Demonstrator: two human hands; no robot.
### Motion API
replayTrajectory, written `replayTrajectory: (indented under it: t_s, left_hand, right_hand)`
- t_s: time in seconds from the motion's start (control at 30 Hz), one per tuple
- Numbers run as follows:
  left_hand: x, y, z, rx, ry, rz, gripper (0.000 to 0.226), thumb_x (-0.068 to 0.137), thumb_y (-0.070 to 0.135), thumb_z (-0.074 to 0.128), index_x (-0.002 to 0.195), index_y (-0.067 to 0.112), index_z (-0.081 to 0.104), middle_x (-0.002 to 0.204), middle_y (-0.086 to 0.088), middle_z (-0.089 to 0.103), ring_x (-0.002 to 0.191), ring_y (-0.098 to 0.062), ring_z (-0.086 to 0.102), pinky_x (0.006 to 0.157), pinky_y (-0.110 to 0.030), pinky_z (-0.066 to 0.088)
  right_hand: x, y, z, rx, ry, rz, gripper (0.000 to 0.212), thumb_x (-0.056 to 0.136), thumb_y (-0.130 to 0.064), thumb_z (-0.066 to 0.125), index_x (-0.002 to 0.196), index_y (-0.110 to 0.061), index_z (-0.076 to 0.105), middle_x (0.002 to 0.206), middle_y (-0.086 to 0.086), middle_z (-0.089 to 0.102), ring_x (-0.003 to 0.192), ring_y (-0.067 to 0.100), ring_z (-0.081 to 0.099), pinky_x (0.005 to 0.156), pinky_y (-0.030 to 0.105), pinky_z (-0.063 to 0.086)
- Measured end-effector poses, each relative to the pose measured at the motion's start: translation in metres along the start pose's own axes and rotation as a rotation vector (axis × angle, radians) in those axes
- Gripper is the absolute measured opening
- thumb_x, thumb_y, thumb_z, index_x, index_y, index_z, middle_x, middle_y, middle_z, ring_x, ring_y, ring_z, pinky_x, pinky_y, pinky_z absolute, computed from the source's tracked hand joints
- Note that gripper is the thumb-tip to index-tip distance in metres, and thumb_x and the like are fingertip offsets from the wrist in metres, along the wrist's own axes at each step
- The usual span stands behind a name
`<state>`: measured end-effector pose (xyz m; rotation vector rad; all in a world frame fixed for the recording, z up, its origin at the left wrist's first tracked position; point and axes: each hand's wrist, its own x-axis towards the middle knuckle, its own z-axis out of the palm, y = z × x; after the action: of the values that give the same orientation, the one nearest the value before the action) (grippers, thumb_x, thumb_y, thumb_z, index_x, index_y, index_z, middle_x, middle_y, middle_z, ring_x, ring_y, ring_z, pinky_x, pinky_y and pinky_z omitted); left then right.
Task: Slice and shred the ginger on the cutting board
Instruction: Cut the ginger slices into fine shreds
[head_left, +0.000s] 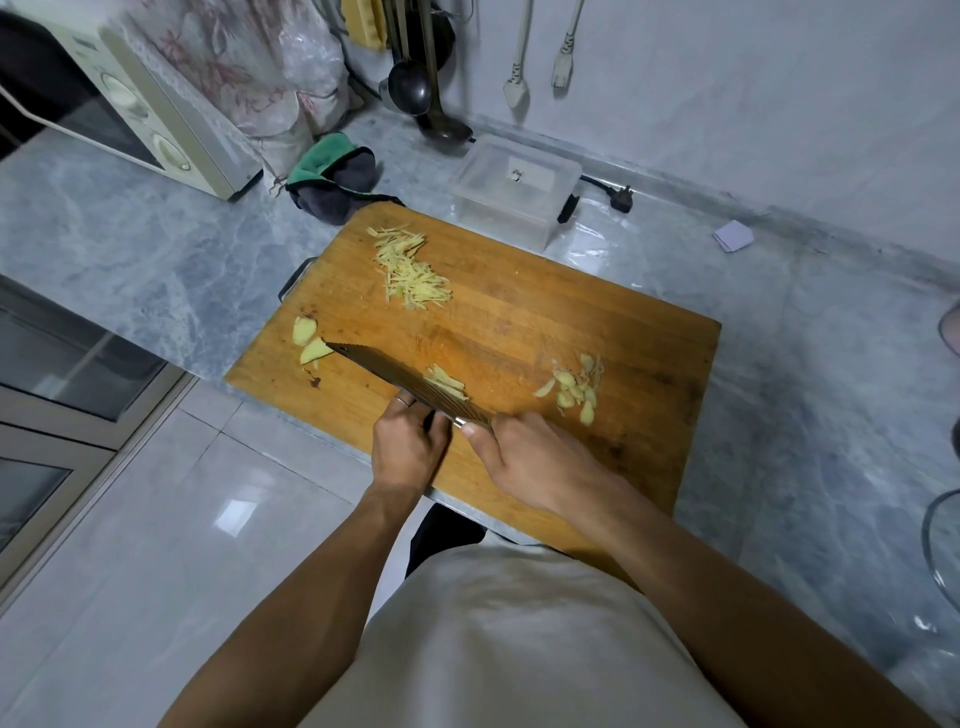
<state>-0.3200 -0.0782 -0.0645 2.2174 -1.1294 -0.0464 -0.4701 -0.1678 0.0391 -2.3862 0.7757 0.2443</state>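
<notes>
I'm mid-shredding: my right hand (524, 457) grips the broad dark steel cleaver (410, 384), pale ginger shreds (447, 387) riding its blade above the wooden cutting board (545, 312). My left hand (408, 447) seems curled against the blade. Next, slices (574, 387) need stacking

On the wooden board (519, 312): a heap of pale yellow ginger shreds (410, 275) near its far edge, two chunks (309, 340) at its left edge, thin slices (574, 387) toward its right — and a few shreds lie on the tilted knife (400, 382) blade.
</notes>
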Motion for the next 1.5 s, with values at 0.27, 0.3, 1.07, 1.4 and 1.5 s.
replayTrajectory:
  t_s: [0.27,0.3,1.07,1.4,1.5]
  left_hand:
    - [-0.001,0.000,0.000,-0.035,-0.001,0.030,0.039,0.084,0.025,0.046,0.074,-0.003,0.070,0.086,-0.023,0.069,0.066,-0.036,0.066,0.057,-0.026,0.046]
    - [-0.001,-0.001,0.000,-0.035,0.000,0.034,0.038,0.085,0.025,0.046,0.074,-0.003,0.070,0.088,-0.023,0.070,0.066,-0.036,0.067,0.056,-0.027,0.048]
    - [0.000,0.004,-0.003,-0.035,0.024,0.024,0.022,0.081,0.011,0.057,0.068,-0.004,0.066,0.080,-0.023,0.068,0.061,-0.037,0.064,0.051,-0.026,0.044]
    - [-0.001,0.004,-0.004,-0.043,0.011,-0.007,0.028,0.082,0.014,0.052,0.068,-0.005,0.066,0.073,-0.026,0.065,0.060,-0.038,0.064,0.055,-0.030,0.050]
    - [0.000,0.007,-0.005,-0.059,0.023,-0.005,0.018,0.079,0.006,0.058,0.067,-0.005,0.065,0.074,-0.023,0.065,0.058,-0.037,0.063,0.058,-0.025,0.044]
  right_hand:
    - [0.002,0.001,-0.001,0.004,-0.019,-0.001,0.053,0.107,-0.051,0.027,0.084,-0.012,0.055,0.067,0.004,0.051,0.054,0.018,0.048,0.048,0.031,0.031]
    - [0.003,0.001,0.000,0.010,-0.022,0.005,0.053,0.107,-0.051,0.026,0.084,-0.013,0.055,0.068,0.004,0.051,0.055,0.019,0.049,0.050,0.031,0.032]
    - [0.010,-0.003,0.002,0.018,-0.012,0.011,0.053,0.107,-0.053,0.025,0.085,-0.014,0.053,0.069,0.004,0.047,0.065,0.030,0.052,0.056,0.033,0.037]
    - [0.002,-0.002,-0.003,-0.013,-0.017,-0.005,0.054,0.107,-0.053,0.026,0.083,-0.013,0.054,0.066,0.003,0.048,0.056,0.023,0.047,0.052,0.032,0.033]
    - [0.004,0.000,-0.003,0.000,-0.023,0.003,0.056,0.107,-0.054,0.026,0.082,-0.013,0.056,0.067,0.005,0.052,0.056,0.023,0.050,0.054,0.033,0.038]
